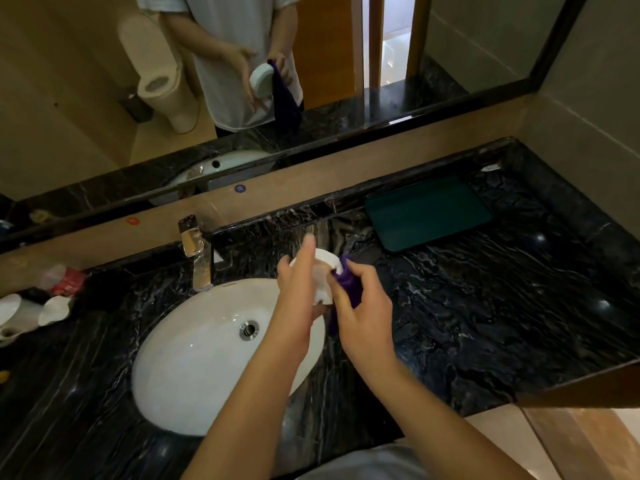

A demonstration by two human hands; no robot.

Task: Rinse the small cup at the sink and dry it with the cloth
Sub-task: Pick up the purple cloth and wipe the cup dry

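Note:
A small white cup point(325, 271) is held above the right rim of the white oval sink point(194, 358). My left hand point(298, 289) holds the cup with its fingers stretched along the side. My right hand point(360, 306) grips a purple cloth point(348, 284) and presses it against the cup's rim; the cloth's tail hangs below the hand. The mirror shows the same cup and cloth from the front. No water runs from the chrome faucet point(197, 254).
The counter point(485, 306) is black marble. A dark green tray point(429, 213) lies at the back right. White cups point(52, 310) and a packet point(65, 278) sit at the far left. The counter's front edge drops off at the right.

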